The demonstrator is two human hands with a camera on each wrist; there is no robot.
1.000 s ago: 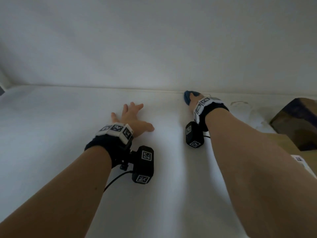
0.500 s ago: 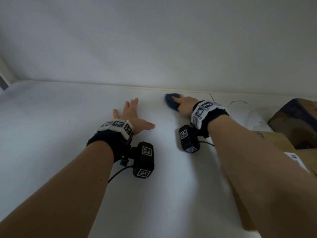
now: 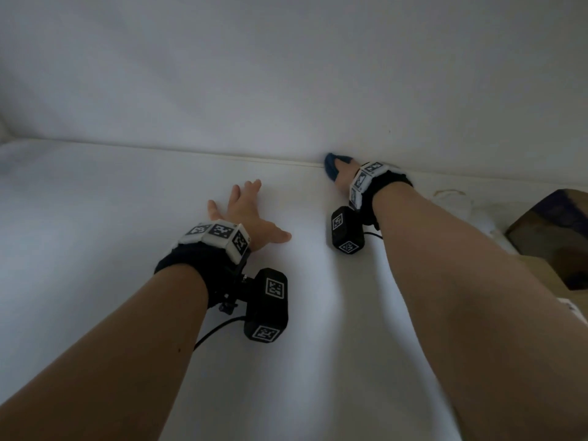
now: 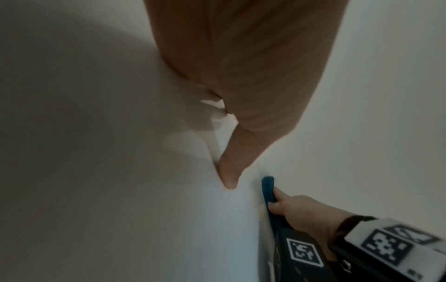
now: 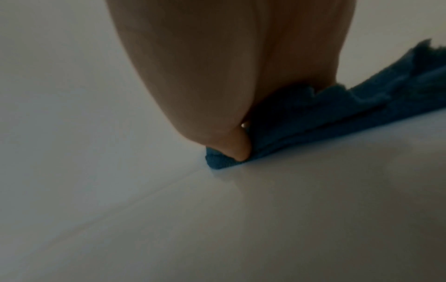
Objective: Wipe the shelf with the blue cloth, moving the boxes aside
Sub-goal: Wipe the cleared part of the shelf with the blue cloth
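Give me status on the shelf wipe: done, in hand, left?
Done: boxes sit pushed to the right end, leaving open shelf. In hand: right hand presses the cloth into the back seam at the wall; left hand lies flat on the shelf. Left: the patch under the boxes. How much of the open shelf is already wiped doesn't show.

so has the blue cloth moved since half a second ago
Yes. The blue cloth went away from the person and rightward, now against the seam where shelf meets back wall.

Plain white back wall (image 3: 286, 74), dim bluish light
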